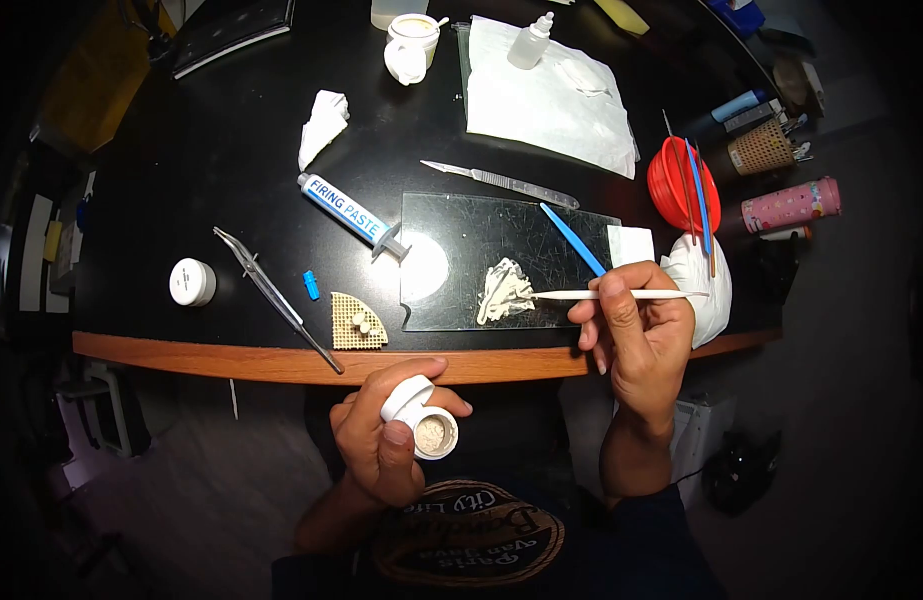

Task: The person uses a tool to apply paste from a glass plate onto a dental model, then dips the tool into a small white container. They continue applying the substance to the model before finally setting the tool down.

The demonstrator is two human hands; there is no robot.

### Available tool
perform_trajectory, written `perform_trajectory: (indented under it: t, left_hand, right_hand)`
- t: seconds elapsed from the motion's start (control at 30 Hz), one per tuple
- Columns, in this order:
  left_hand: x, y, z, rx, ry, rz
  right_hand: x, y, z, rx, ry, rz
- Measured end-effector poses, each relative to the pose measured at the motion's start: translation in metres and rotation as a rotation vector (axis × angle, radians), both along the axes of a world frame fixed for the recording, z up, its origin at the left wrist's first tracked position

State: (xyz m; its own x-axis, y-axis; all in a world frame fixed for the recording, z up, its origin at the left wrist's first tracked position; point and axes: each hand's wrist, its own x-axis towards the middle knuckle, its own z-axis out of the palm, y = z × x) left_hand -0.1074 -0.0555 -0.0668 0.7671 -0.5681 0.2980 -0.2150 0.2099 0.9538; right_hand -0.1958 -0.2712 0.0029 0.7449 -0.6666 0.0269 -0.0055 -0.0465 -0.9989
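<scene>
My left hand (pixel 381 440) is closed round a small white jar (pixel 436 433) of pale powder, with its white lid (pixel 407 398) held beside the rim. Between the fingers of my right hand (pixel 636 340) is a thin white brush (pixel 601 295), its tip at the edge of a cream-coloured paste (pixel 505 291). That paste lies spread on a glass slab (pixel 451 210). A blue-handled tool (pixel 573 240) rests on the slab, its lower end near my right fingers. Left of the slab sits a perforated beige tray (pixel 353 330) bearing small pale pieces.
A firing paste syringe (pixel 346 212), scalpel (pixel 501 183), tweezers (pixel 271 290) and closed white jar (pixel 192 283) lie on the black table (pixel 231 160). A red bowl (pixel 671 185) with tools stands right, beside white tissue (pixel 716 300). A dropper bottle (pixel 529 42) is behind.
</scene>
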Motion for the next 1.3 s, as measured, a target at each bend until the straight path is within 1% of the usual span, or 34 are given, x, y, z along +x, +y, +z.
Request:
perform_trajectory:
  t: [0.27,0.37,0.7,0.8,1.07,1.13,1.23,1.3]
  left_hand:
    - [0.0,0.0,-0.001,0.023,-0.025,-0.006]
    - [0.002,-0.001,0.0,0.025,-0.031,-0.011]
    - [0.001,0.0,-0.002,0.018,-0.022,-0.01]
    - [0.002,0.002,0.0,0.057,-0.035,-0.018]
    - [0.0,0.0,0.001,0.0,-0.004,-0.008]
    - [0.002,0.0,0.002,-0.01,-0.029,-0.009]
    - [0.0,-0.003,0.002,-0.067,0.029,-0.002]
    - [-0.001,-0.002,-0.001,-0.087,0.052,-0.007]
  right_hand:
    - [0.006,0.0,-0.001,0.016,-0.013,-0.004]
    - [0.007,0.001,0.001,0.016,0.02,-0.026]
    - [0.009,0.001,0.001,0.021,0.014,0.03]
    - [0.008,0.002,-0.001,0.03,0.003,0.035]
    - [0.008,0.006,0.003,0.01,0.025,0.094]
    - [0.006,0.009,0.004,0.025,-0.018,0.112]
    - [-0.004,0.017,0.003,0.023,-0.141,0.158]
    - [-0.013,0.026,0.001,-0.042,-0.191,0.2]
